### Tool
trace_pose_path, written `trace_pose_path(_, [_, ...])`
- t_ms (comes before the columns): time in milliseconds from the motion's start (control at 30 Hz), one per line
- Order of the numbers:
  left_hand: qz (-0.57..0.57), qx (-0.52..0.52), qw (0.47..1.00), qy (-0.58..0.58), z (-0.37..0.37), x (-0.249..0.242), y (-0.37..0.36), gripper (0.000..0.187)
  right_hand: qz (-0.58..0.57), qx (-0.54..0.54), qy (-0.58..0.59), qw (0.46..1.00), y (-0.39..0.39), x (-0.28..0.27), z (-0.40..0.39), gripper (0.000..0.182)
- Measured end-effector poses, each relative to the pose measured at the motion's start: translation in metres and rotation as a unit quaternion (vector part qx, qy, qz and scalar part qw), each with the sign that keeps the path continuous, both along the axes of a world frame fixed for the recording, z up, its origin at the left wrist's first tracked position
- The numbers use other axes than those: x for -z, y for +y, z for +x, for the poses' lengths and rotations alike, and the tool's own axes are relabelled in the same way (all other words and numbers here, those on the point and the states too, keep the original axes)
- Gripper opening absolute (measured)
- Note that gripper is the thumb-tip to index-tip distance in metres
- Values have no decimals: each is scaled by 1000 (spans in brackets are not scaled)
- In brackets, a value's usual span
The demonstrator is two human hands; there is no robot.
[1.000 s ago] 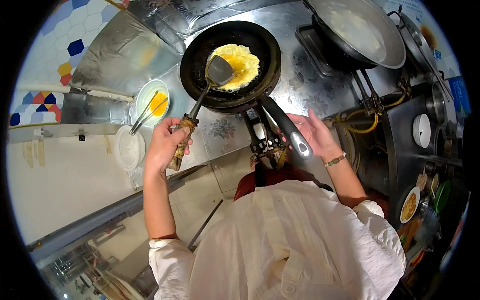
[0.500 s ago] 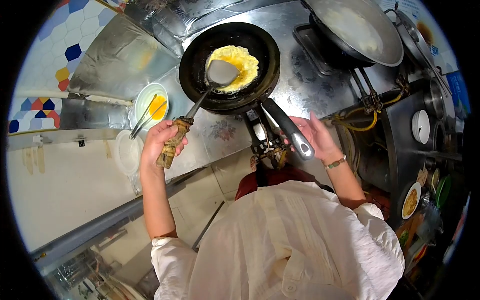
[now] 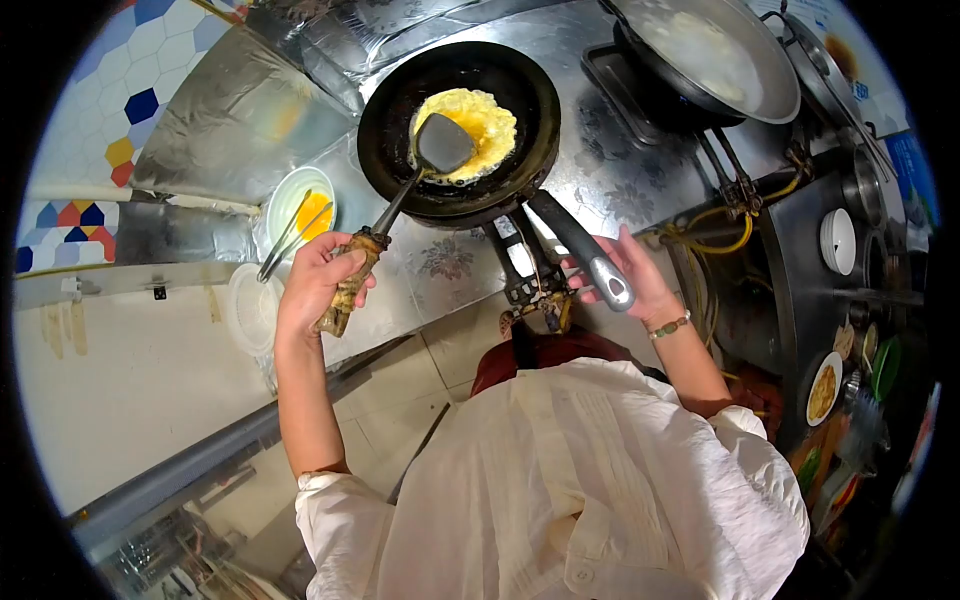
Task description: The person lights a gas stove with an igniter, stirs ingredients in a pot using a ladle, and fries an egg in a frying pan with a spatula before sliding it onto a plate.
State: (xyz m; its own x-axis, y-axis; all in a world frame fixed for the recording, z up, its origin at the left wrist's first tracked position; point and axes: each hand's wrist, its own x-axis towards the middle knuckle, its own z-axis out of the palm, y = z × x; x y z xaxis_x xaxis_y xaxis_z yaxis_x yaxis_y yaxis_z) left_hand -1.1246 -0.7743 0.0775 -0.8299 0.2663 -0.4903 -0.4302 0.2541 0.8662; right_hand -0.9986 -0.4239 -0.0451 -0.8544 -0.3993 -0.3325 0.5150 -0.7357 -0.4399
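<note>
Left grip point(image 3: 325, 284) closed round the thick, wrapped handle point(image 3: 354, 284) of a spatula point(image 3: 445, 143), thumb laid along its upper side, that forearm reaching forward from a rumpled white sleeve point(image 3: 345, 530). You can see the dark blade over the egg point(image 3: 492, 134) in the black frying pan point(image 3: 385, 130), though I can't tell from this side whether it presses down or hovers. The egg lies in a rounded yellow sheet with a frilly pale edge, glossier toward its middle. Over at the right, the other forearm angles inward, a beaded bracelet point(image 3: 670, 325) at the wrist, and the right grip point(image 3: 640, 277) is open, palm turned up and fingers loosely spread behind and under the pan's handle point(image 3: 581, 246); whether they touch it, I can't say. Just beside the pan on the left, a pale bowl point(image 3: 283, 203) holds bright yellow liquid, with metal tongs point(image 3: 291, 240) leaning out over the rim. Farther right along the steel desk point(image 3: 570, 190) sits a big wok point(image 3: 775, 85), cloudy white inside
</note>
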Motion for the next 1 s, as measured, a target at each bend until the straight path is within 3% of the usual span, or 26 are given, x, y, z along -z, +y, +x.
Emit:
trace_pose_path(467, [24, 11, 999, -31, -14, 5, -7, 20, 21, 16, -8, 1000, -3, 4, 4, 69])
trace_pose_path(733, [230, -6, 964, -131, -11, 43, -27, 22, 15, 20, -5, 1000, -4, 8, 4, 69])
trace_pose_path(1000, [250, -5, 966, -61, 4, 53, -23, 23, -2, 14, -17, 1000, -6, 9, 2, 67])
